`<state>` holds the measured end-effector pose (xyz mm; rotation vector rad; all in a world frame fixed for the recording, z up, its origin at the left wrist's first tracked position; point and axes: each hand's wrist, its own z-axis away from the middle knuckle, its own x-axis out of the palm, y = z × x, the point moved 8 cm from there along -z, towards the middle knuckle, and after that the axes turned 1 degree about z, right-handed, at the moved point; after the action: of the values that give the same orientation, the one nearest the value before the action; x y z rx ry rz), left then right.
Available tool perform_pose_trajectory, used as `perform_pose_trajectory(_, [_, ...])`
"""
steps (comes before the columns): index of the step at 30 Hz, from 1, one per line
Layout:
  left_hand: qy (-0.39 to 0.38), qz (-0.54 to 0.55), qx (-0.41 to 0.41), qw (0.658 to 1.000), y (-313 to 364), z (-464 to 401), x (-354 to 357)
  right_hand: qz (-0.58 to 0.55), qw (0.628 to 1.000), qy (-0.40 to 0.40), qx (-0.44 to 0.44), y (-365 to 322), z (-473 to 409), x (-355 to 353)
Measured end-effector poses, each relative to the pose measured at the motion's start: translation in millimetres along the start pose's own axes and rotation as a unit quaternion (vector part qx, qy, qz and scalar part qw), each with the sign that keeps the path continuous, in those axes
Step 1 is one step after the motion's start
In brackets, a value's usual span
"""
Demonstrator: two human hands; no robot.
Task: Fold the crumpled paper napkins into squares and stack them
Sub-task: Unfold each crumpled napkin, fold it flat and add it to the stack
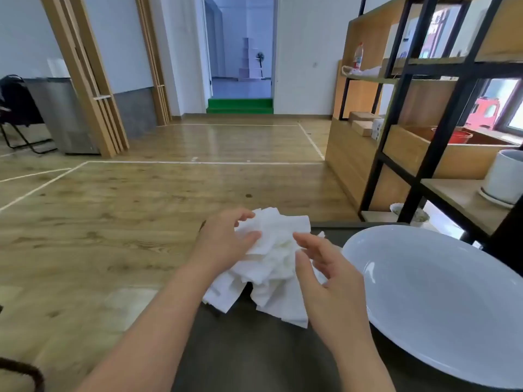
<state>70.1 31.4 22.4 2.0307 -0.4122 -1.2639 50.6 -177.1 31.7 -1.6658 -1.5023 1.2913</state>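
Observation:
A loose heap of crumpled white paper napkins [271,264] lies at the far left part of a dark table [254,349], partly over its edge. My left hand [223,241] grips the top of the heap from the left, thumb and fingers pinching a napkin. Just right of the heap, my right hand [328,278] has its fingers spread, their tips touching or nearly touching the napkins. I see no folded stack.
A large white plate [452,306] fills the right side of the table, close to my right hand. A black-framed wooden shelf unit [424,137] stands behind it with a white pot [506,176]. Wooden floor lies to the left and ahead.

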Motion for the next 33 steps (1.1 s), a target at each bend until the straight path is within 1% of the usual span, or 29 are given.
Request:
perform_pose_trajectory(2, [-0.009, -0.021, -0.011, 1.0, 1, -3, 5, -0.016, 1.0, -0.013, 0.015, 4, -2, -2])
perform_pose_trajectory(3, [0.0, -0.038, -0.008, 0.999, 0, -4, 7, -0.023, 1.0, -0.005, 0.019, 8, -3, -6])
perform_pose_trajectory(5, [0.029, -0.063, 0.005, 0.998, 2, -4, 4, -0.047, 0.998, 0.017, 0.027, 14, -5, -15])
perform_pose_trajectory(7, [0.066, -0.065, 0.025, 0.995, 4, -1, -2, -0.053, 0.998, 0.024, 0.036, 16, -5, -17])
perform_pose_trajectory(11, [0.15, -0.029, 0.053, 0.987, 17, 8, -24, -0.046, 0.998, 0.004, 0.046, 16, -3, -13])
perform_pose_trajectory(14, [0.184, 0.035, 0.074, 0.98, 38, 22, -44, -0.029, 0.998, -0.016, 0.052, 15, -1, -8])
perform_pose_trajectory(16, [0.171, 0.106, 0.079, 0.976, 52, 36, -54, -0.028, 0.998, -0.022, 0.057, 10, 0, -8])
perform_pose_trajectory(19, [0.096, 0.246, 0.048, 0.963, 60, 61, -53, -0.077, 0.993, -0.024, 0.082, 5, 3, -8])
perform_pose_trajectory(21, [0.054, 0.309, 0.015, 0.949, 58, 80, -45, -0.137, 0.983, -0.054, 0.105, 3, 8, -4])
perform_pose_trajectory(23, [0.034, 0.351, -0.016, 0.936, 51, 97, -36, -0.162, 0.975, -0.091, 0.121, 1, 16, 0])
perform_pose_trajectory(25, [0.035, 0.38, -0.06, 0.922, 38, 112, -28, -0.147, 0.974, -0.108, 0.134, 0, 24, 2])
perform_pose_trajectory(27, [0.056, 0.396, -0.099, 0.911, 24, 125, -21, -0.128, 0.974, -0.096, 0.158, 3, 32, 3])
perform_pose_trajectory(30, [0.083, 0.405, -0.136, 0.901, 10, 144, -14, -0.099, 0.972, -0.078, 0.196, 12, 45, 5])
perform_pose_trajectory(31, [0.082, 0.401, -0.14, 0.902, 8, 150, -12, -0.092, 0.972, -0.077, 0.2, 14, 49, 6])
perform_pose_trajectory(33, [0.077, 0.36, -0.143, 0.919, 7, 160, -8, -0.084, 0.972, -0.08, 0.202, 17, 56, 7])
